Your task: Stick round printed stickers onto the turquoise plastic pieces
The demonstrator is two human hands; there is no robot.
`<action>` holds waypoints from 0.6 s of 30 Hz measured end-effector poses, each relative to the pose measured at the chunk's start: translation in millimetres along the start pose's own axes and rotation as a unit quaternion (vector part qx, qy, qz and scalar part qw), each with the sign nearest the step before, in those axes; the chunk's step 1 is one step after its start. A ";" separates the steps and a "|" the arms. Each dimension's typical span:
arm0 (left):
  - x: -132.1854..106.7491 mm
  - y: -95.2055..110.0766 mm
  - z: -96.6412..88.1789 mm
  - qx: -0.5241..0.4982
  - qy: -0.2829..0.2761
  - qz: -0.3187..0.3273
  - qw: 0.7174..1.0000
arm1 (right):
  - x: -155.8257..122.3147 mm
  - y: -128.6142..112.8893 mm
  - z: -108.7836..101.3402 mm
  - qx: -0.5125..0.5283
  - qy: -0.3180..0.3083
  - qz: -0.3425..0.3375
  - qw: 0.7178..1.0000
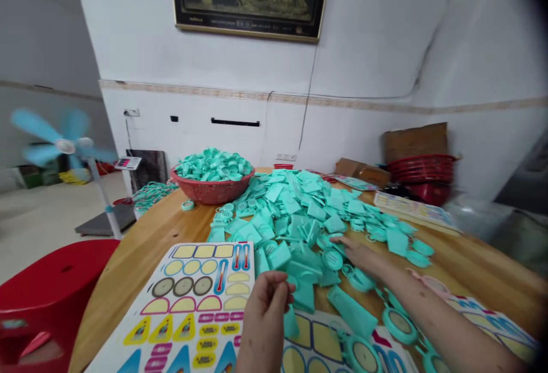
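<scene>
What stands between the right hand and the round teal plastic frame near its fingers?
Nothing visible does. The right hand rests at the edge of the loose teal plastic pieces, its fingertips just beside the round teal plastic frame, with no other piece between them.

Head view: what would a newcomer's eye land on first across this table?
A great heap of turquoise plastic pieces covers the middle of the wooden table. Behind it, a red basket brims with more. In front, the right hand lies on the heap, and the left hand is curled beside a colourful sticker sheet.
</scene>
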State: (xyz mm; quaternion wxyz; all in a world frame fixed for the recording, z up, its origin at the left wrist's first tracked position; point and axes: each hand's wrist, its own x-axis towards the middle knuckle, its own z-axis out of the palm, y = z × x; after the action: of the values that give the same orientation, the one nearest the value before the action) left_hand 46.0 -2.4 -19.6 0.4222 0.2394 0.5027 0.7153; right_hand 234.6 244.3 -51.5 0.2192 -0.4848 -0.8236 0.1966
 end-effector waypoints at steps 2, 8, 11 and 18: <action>2.2 -2.0 -0.3 -0.002 0.002 0.008 1.000 | -15.3 -2.5 -18.1 0.006 0.005 0.007 1.000; 0.9 2.7 0.0 -0.001 0.001 0.029 1.000 | -68.9 3.5 -59.6 0.003 0.032 0.054 0.998; -1.5 4.9 0.6 -0.002 -0.010 0.029 1.000 | -87.3 -4.4 -53.9 -0.021 0.019 0.071 0.997; -0.8 -4.7 3.2 0.002 -0.044 0.018 0.999 | -79.2 -60.2 -8.0 -0.097 0.002 0.086 0.992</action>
State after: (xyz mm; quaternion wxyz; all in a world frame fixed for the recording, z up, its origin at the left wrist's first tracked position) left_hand 50.6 -0.7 -22.6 0.4300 0.2806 0.4811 0.7105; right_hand 230.5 147.9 -26.2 0.1554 -0.5729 -0.7937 0.1330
